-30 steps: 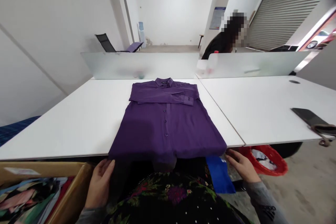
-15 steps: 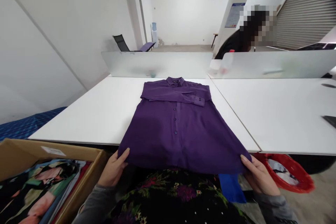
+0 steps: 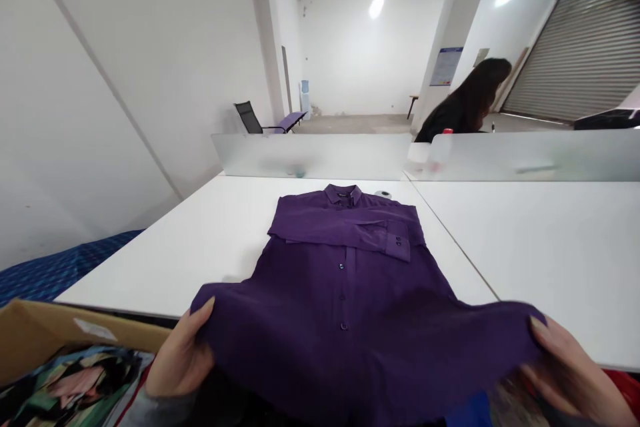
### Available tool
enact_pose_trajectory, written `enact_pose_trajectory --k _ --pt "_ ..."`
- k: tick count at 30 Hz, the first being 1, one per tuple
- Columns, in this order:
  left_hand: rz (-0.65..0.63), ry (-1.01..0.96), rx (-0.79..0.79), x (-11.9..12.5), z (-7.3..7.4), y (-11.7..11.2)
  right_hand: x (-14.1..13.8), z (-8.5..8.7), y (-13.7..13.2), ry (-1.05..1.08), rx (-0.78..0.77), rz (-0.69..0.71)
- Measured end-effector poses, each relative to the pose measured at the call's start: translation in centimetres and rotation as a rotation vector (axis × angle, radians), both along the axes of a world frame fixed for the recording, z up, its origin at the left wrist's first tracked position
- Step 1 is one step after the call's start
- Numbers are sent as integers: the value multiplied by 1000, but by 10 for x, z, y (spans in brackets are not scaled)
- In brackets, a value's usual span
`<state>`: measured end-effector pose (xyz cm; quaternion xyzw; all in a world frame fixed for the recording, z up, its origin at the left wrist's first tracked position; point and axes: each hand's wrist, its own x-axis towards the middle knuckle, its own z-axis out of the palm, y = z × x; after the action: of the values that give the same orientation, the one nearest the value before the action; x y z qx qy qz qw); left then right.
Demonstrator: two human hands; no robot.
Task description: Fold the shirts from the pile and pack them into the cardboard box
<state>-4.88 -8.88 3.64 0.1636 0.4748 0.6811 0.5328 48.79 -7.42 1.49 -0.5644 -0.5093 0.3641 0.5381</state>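
A purple button-up shirt (image 3: 310, 293) lies front up on the white table, collar toward the far side. Its sleeves are folded across the chest, with one buttoned cuff showing at the right. My left hand (image 3: 183, 353) pinches the left corner of the hem, thumb on top. At the opposite hem corner, my right hand (image 3: 570, 360) grips the cloth the same way, slightly blurred. Between both hands the hem is lifted off the table and sags in the middle over the near edge.
A cardboard box (image 3: 40, 327) of folded clothes stands at the lower left. A frosted divider (image 3: 320, 153) runs along the back of the white table (image 3: 220, 227). Beyond it a person (image 3: 463, 100) in black leans forward. A small round white object (image 3: 383, 194) sits by the collar.
Both hands have risen and spread wider apart, lifting the shirt's hem off the table edge. My view has tilted upward. A small round object now shows beside the collar.
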Motion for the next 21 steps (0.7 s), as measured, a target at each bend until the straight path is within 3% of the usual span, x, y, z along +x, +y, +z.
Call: enact_pose_trajectory --k 3,5,7,8,11,14,17,19,21 --pt "-88 -37 162 10 36 71 -31 50 75 318 -24 0" --pt "-164 -57 277 17 54 130 -44 69 134 400 22 30" --pt "-234 -40 334 22 63 191 -51 74 194 410 94 41" --pt "-204 -12 336 24 64 219 -54 71 222 408 132 35" --pt "-139 368 126 29 47 281 -63 51 282 337 82 23" --pt "-99 622 -16 25 17 294 -67 25 296 249 6 -43" --pt "-67 763 26 15 -9 263 -60 6 267 43 50 -23" --pt "-206 1012 196 9 -23 233 -54 -4 237 -246 104 132" --pt "-467 1419 392 7 -32 208 -50 -13 211 -608 167 339"
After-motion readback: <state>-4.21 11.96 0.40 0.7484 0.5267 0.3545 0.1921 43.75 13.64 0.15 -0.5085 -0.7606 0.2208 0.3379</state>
